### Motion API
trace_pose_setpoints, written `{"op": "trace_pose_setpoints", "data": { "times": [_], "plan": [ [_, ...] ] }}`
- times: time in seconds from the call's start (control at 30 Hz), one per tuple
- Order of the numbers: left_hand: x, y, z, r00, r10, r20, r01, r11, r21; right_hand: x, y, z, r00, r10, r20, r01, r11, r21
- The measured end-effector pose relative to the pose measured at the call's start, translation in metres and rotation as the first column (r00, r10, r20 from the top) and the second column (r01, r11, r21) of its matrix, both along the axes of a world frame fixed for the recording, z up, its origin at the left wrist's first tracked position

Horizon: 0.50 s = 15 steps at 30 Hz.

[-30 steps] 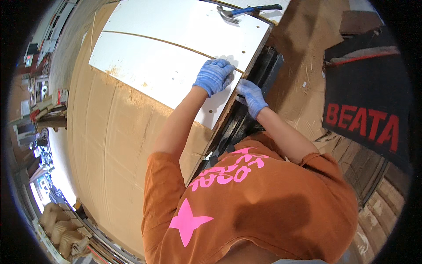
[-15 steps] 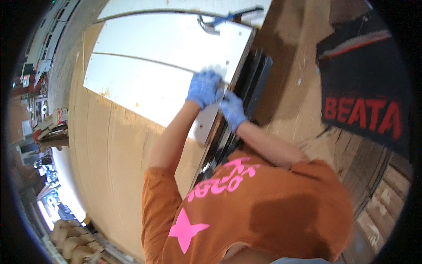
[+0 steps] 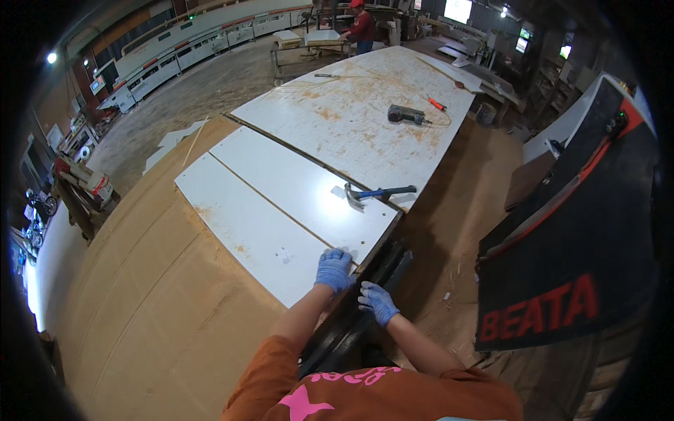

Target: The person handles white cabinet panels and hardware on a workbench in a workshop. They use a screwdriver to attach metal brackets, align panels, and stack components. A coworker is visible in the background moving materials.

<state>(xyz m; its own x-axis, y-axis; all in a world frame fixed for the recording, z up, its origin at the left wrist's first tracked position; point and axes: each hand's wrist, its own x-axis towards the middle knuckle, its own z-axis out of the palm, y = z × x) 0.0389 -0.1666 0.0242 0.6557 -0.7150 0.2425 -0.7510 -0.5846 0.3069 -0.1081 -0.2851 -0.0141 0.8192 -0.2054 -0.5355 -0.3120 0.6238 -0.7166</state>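
Both of my hands wear light blue gloves. My left hand point(image 3: 335, 270) lies on the near white panel point(image 3: 242, 217), its bent fingers by the end of the narrow brown strip point(image 3: 270, 200) between that panel and the second white panel point(image 3: 295, 179). To its right, my right hand point(image 3: 378, 303) is just off the panels' dark right edge, fingers loosely bent and slightly apart. I make out nothing held in either glove. A claw hammer point(image 3: 379, 192) with a blue and black handle lies across the second panel's far right corner.
Beyond lies a large white board point(image 3: 337, 133) strewn with sawdust, bearing a grey power tool point(image 3: 405, 114) and a red-handled tool point(image 3: 437, 104). Brown sheet point(image 3: 140, 281) spreads to my left. A black cover with red markings point(image 3: 547, 309) stands right. Another person point(image 3: 361, 28) works far back.
The view has tilted up, bringing the far board, tools and the other person into sight. My right hand has come away slightly from my left, which stays on the panel.
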Motion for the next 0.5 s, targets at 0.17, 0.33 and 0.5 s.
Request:
{"op": "trace_pose_setpoints", "data": {
  "times": [0.17, 0.33, 0.5],
  "plan": [
    [-0.004, 0.006, -0.01, 0.996, 0.059, -0.065, -0.058, 0.998, 0.018, -0.05, -0.083, 0.021, 0.99, 0.048, 0.135, -0.056, 0.997, 0.057],
    [-0.005, -0.006, -0.034, 0.993, 0.1, -0.06, -0.107, 0.986, -0.129, -0.106, -0.227, 0.064, 0.975, -0.147, 0.168, 0.173, 0.972, -0.156],
    [-0.012, -0.011, -0.048, 0.976, 0.215, -0.019, -0.214, 0.953, -0.214, -0.175, -0.357, 0.087, 0.919, -0.345, 0.191, 0.391, 0.859, -0.331]
  ]
}}
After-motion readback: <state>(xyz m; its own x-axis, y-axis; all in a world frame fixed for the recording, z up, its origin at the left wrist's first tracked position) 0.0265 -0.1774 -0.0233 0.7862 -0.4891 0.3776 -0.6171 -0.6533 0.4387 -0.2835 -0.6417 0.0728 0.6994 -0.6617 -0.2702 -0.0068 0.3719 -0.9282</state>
